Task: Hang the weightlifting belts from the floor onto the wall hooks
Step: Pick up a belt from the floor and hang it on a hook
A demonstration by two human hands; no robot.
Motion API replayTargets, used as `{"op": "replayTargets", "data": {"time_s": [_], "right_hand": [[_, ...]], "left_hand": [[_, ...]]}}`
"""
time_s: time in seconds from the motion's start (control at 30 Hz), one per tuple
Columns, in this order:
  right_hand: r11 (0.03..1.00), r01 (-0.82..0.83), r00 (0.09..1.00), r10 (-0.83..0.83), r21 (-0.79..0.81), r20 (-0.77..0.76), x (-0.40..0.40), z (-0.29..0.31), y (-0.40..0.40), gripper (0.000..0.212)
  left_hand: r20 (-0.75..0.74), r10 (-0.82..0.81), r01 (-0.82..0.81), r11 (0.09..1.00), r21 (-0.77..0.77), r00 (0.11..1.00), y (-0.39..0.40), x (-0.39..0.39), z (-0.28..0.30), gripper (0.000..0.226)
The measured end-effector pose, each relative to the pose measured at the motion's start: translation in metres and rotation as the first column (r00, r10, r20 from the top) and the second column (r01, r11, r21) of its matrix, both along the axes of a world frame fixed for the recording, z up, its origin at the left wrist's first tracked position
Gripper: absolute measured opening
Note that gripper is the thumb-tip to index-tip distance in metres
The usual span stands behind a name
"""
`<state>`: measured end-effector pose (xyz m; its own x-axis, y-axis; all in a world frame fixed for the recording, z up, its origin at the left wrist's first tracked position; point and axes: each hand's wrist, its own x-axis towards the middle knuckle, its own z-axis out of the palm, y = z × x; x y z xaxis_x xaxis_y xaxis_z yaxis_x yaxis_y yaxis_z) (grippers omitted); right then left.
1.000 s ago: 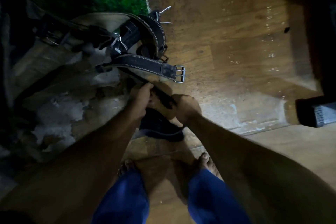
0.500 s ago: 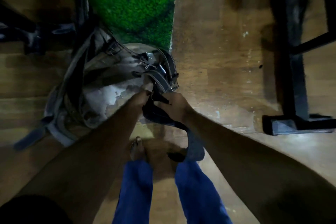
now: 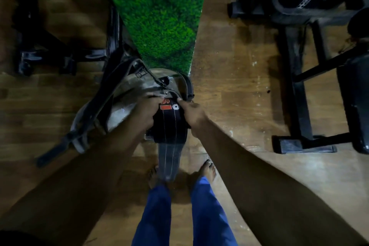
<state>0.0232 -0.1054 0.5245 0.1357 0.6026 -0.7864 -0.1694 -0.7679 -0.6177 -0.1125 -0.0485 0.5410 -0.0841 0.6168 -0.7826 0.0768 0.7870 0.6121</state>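
Left hand (image 3: 146, 113) and right hand (image 3: 192, 115) both grip top edge of black belt (image 3: 169, 126); belt pile (image 3: 119, 102) touching behind; bare wood floor (image 3: 239, 106) right of belt

The black belt (image 3: 169, 124) is now up off the wooden floor (image 3: 235, 94): a second ago it lay low beside the heap of belts (image 3: 111, 106). The left hand (image 3: 146, 111) and right hand (image 3: 192, 113) now grip its sides, its printed face is turned up, and its strap end hangs toward the feet.

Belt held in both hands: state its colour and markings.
Black belt with pale stitch lines, an orange and white logo near the top; head view.
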Motion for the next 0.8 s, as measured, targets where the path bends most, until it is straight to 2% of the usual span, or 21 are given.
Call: {"op": "replayTargets", "data": {"time_s": [0.1, 0.17, 0.27, 0.33, 0.37, 0.43, 0.47, 0.53, 0.6, 0.73, 0.8], "right_hand": [[0.997, 0.037, 0.998, -0.040, -0.067, -0.044, -0.012, 0.038, 0.010, 0.039], [0.995, 0.071, 0.992, -0.078, -0.074, -0.096, -0.017, 0.064, 0.015, 0.038], [0.999, -0.011, 0.995, 0.017, 0.053, -0.103, -0.022, 0.100, 0.014, 0.040], [0.985, -0.055, 0.990, 0.075, 0.164, -0.118, -0.026, 0.136, 0.005, 0.028], [0.974, -0.081, 0.986, 0.110, 0.212, -0.129, -0.029, 0.153, -0.003, 0.025], [0.945, -0.113, 0.982, 0.154, 0.306, -0.113, -0.034, 0.186, -0.015, 0.030], [0.934, -0.101, 0.985, 0.141, 0.343, -0.096, -0.038, 0.199, -0.020, 0.033], [0.915, -0.069, 0.994, 0.095, 0.397, -0.046, -0.040, 0.229, -0.026, 0.035], [0.911, -0.006, 1.000, 0.006, 0.413, 0.001, -0.034, 0.256, -0.020, 0.035], [0.933, 0.137, 0.987, -0.099, 0.333, -0.129, -0.016, 0.300, 0.011, 0.072], [0.925, 0.155, 0.984, -0.111, 0.348, -0.143, -0.011, 0.318, 0.024, 0.072]], "left_hand": [[-0.011, -0.042, 0.043, 0.991, 0.129, 0.999, -0.016, -0.014, 0.038, 0.017], [0.045, -0.014, 0.007, 0.988, 0.154, 0.999, -0.029, -0.025, 0.066, 0.018], [0.095, 0.045, -0.061, 0.984, 0.165, 0.994, -0.040, -0.042, 0.105, 0.014], [0.104, 0.015, -0.029, 0.991, 0.132, 0.994, -0.035, -0.053, 0.131, 0.016], [0.117, 0.006, -0.015, 0.997, 0.069, 0.993, -0.032, -0.057, 0.145, 0.020], [0.184, 0.022, -0.015, 0.999, -0.040, 0.983, -0.024, -0.060, 0.181, 0.027], [0.223, 0.034, -0.025, 0.999, -0.046, 0.974, -0.020, -0.059, 0.201, 0.028], [0.234, 0.005, -0.022, 0.997, 0.070, 0.972, -0.013, -0.054, 0.235, 0.027], [0.190, -0.068, 0.014, 0.962, 0.273, 0.979, -0.010, -0.049, 0.260, 0.027], [0.261, -0.281, 0.120, 0.858, 0.500, 0.923, -0.027, -0.042, 0.305, 0.015], [0.237, -0.374, 0.198, 0.818, 0.540, 0.897, -0.037, -0.044, 0.320, 0.017]]}}
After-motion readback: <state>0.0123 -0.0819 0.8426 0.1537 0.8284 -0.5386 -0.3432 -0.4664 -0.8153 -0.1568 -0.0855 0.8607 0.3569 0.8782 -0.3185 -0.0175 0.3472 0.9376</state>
